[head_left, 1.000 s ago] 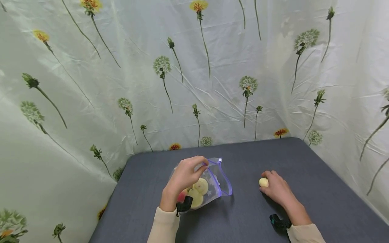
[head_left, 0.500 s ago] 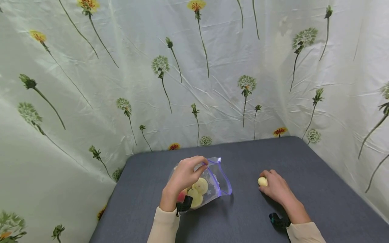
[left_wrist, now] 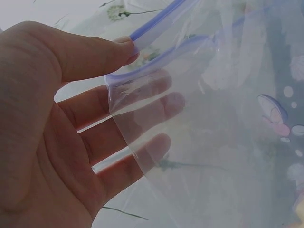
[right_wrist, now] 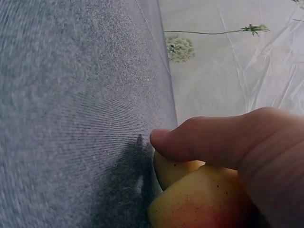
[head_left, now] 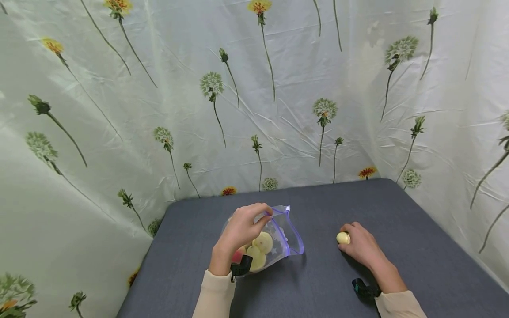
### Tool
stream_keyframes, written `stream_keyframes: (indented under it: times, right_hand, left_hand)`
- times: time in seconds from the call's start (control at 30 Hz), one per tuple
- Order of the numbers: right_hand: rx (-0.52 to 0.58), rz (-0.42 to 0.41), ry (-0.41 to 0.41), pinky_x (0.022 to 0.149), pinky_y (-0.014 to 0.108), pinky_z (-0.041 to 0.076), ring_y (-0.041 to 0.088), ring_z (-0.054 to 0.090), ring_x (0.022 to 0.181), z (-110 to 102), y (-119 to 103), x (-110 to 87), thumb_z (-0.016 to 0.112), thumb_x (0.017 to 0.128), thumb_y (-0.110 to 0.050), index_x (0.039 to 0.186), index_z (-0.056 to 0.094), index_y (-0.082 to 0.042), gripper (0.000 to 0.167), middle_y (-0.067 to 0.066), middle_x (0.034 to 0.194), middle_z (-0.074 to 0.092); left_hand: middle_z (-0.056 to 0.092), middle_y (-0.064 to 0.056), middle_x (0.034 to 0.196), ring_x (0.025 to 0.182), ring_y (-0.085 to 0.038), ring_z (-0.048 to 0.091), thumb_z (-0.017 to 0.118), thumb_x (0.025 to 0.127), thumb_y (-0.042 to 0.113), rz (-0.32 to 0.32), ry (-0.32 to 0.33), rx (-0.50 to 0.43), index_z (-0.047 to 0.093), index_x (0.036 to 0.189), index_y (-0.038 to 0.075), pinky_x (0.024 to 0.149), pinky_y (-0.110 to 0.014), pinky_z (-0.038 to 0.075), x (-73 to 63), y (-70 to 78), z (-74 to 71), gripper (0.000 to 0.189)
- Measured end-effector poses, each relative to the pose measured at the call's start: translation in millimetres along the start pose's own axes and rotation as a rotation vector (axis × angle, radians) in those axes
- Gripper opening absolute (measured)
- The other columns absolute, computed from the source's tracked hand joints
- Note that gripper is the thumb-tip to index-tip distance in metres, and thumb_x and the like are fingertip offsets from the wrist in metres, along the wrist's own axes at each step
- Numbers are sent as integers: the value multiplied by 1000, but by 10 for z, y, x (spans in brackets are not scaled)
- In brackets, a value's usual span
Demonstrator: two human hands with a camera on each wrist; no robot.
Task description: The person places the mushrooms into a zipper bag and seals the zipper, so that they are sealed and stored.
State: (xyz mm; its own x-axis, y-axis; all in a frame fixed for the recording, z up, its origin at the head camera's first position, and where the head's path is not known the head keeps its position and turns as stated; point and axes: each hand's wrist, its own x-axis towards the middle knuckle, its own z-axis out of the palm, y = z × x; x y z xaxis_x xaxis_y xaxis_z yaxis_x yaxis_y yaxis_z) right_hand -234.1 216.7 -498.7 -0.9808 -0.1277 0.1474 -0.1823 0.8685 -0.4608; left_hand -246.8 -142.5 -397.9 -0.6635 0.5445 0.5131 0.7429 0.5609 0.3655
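Note:
A clear slider zip bag [head_left: 280, 260] with purple seal strips lies on the grey table, its mouth spread towards the right. Several pale yellow round fruits [head_left: 256, 256] and a red one [head_left: 238, 255] show inside. My left hand [head_left: 242, 229] pinches the bag's upper edge. In the left wrist view the thumb lies on the purple strip [left_wrist: 159, 23], with fingers visible through the plastic. Well to the right, my right hand [head_left: 362, 247] grips a yellow apricot [head_left: 343, 238] low over the table. The right wrist view shows the apricot's red blush and dark specks [right_wrist: 202, 199] under the thumb.
The grey table [head_left: 314, 282] runs back to a pale curtain [head_left: 294, 145] printed with dandelions, which stands along its far and side edges. A white slider [head_left: 288, 209] sits at the bag's far top corner. Both wrists wear black cameras.
The apricot has shifted very slightly left within my right hand's fingers. My left hand and the bag hold the same place.

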Motion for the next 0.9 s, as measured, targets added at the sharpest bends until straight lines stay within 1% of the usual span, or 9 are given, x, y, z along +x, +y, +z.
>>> stream_keyframes:
  times: [0.17, 0.43, 0.7, 0.9]
  right_hand:
    - [4, -7, 8, 67, 47, 47, 25, 57, 79, -7, -1, -5, 86, 79, -17, 109, 69, -1, 39, 12, 97, 60]
    - [19, -13, 28, 63, 42, 44, 23, 56, 78, -11, -18, -1, 86, 78, -18, 111, 70, -4, 39, 9, 96, 63]
    - [54, -36, 70, 63, 38, 43, 20, 56, 77, -29, -59, 2, 86, 79, -17, 111, 71, -7, 37, 8, 99, 68]
    - [65, -57, 111, 63, 38, 42, 20, 56, 77, -47, -85, 16, 87, 78, -16, 108, 71, -9, 35, 5, 96, 69]
  left_hand:
    - [69, 13, 99, 80, 0, 60, 68, 99, 17, 10, 8, 11, 69, 103, 22, 69, -24, 51, 8, 2, -2, 7]
    - [70, 11, 98, 80, 0, 61, 69, 98, 15, 24, 22, 1, 70, 103, 21, 69, -26, 52, 11, 1, -4, 8]
    - [69, 12, 99, 80, 0, 60, 68, 99, 17, 6, 6, 5, 70, 104, 20, 69, -24, 51, 0, -10, -4, 7]
    - [69, 11, 99, 80, 0, 60, 68, 99, 17, 2, 3, 9, 70, 105, 21, 70, -24, 51, -6, 1, -13, 8]
